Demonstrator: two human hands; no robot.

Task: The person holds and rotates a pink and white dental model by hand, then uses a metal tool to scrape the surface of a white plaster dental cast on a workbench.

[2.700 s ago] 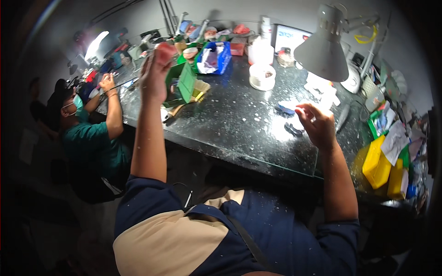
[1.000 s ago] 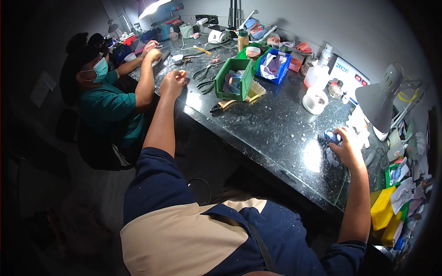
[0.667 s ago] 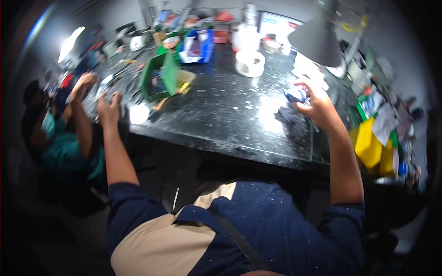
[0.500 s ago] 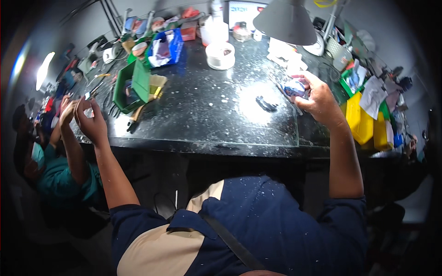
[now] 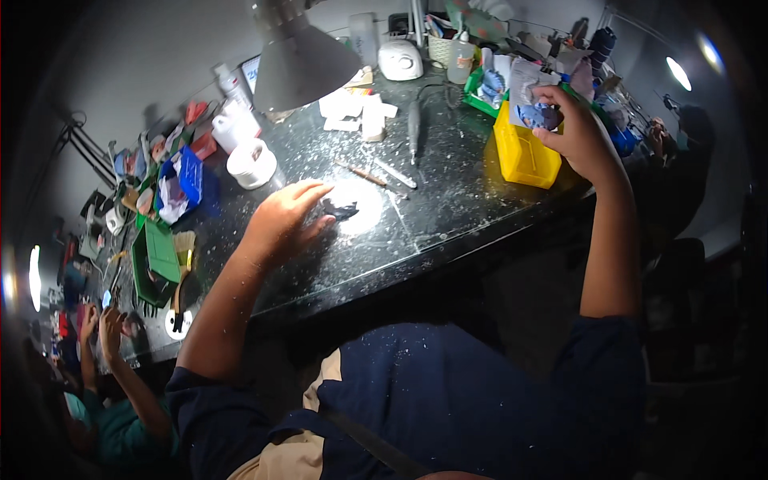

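My right hand is raised at the right, fingers closed around a small blue piece that looks like a dental cast. It is over the far part of a yellow bin. My left hand reaches over the black bench with thumb and fingers apart. Just beyond its fingertips, in the bright lamp spot, lies a small dark piece; its kind is unclear. Behind that piece rest a thin brown-handled tool and a pale stick-like tool.
A grey lamp shade hangs over the bench. Farther back are a white tub, a pen-shaped handpiece and a white rounded device. Green and blue bins stand left. A co-worker's hand shows lower left.
The view has turned right. My right hand has carried the blue piece from above the bench to the yellow bin. My left hand has come in from the left side to the dark piece.
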